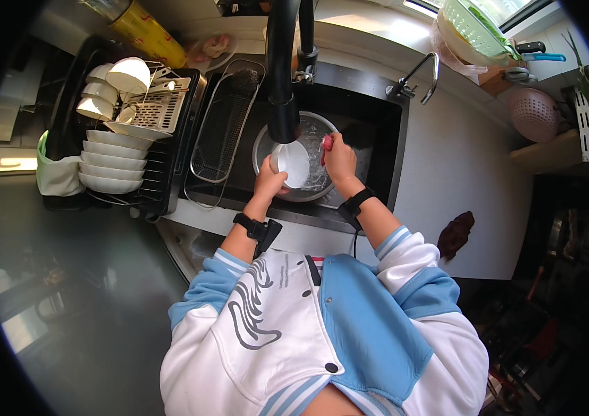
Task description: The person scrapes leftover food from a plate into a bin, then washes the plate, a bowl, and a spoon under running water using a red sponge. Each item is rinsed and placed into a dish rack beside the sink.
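My left hand [269, 180] grips the rim of a white bowl [293, 165], which is tilted over a round metal basin [259, 148] in the dark sink. In my right hand [341, 160] is a bunched red cloth [328, 144], held at the basin's right side, apart from the bowl. Moving, bubbly water shows between the two hands. A black faucet [284, 117] hangs just above the bowl and hides part of the basin.
Left of the basin, a long wire basket [229, 125] sits in the sink. Farther left, a black dish rack [169, 156] holds stacked white bowls [112, 169]. A small curved tap [432, 78] stands at the right. A dark red cloth [456, 235] lies on the right counter.
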`<action>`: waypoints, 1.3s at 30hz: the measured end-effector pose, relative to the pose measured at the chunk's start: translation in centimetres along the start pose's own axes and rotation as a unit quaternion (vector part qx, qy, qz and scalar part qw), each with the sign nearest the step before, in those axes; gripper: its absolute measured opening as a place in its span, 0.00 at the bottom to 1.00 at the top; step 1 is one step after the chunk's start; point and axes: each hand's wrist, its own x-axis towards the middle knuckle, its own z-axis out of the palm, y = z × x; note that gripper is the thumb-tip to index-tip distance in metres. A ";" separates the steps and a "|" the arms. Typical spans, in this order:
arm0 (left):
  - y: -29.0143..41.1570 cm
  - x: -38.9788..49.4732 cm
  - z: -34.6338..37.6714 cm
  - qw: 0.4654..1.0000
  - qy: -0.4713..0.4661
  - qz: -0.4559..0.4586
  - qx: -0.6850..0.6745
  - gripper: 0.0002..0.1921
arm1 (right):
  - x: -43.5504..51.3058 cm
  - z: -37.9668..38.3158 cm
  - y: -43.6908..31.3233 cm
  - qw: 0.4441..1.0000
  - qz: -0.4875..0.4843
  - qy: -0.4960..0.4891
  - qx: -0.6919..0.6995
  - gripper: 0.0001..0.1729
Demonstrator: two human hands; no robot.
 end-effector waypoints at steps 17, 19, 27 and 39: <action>-1.4 -0.3 -0.8 0.985 -0.053 0.034 -0.160 0.21 | -4.7 1.3 -3.2 0.884 -0.212 -0.387 0.154 0.20; -1.5 -0.3 -0.9 0.986 -0.034 0.073 -0.145 0.21 | -4.5 0.0 -2.2 0.882 -0.235 -0.408 -0.010 0.16; 0.1 -1.7 0.3 0.979 -0.046 -0.044 -0.196 0.24 | -4.3 2.1 -2.2 0.913 -0.338 -0.220 -0.065 0.20; -1.8 0.2 0.2 0.987 -0.032 0.018 -0.154 0.23 | -3.8 0.7 -2.8 0.909 -0.266 -0.319 -0.036 0.23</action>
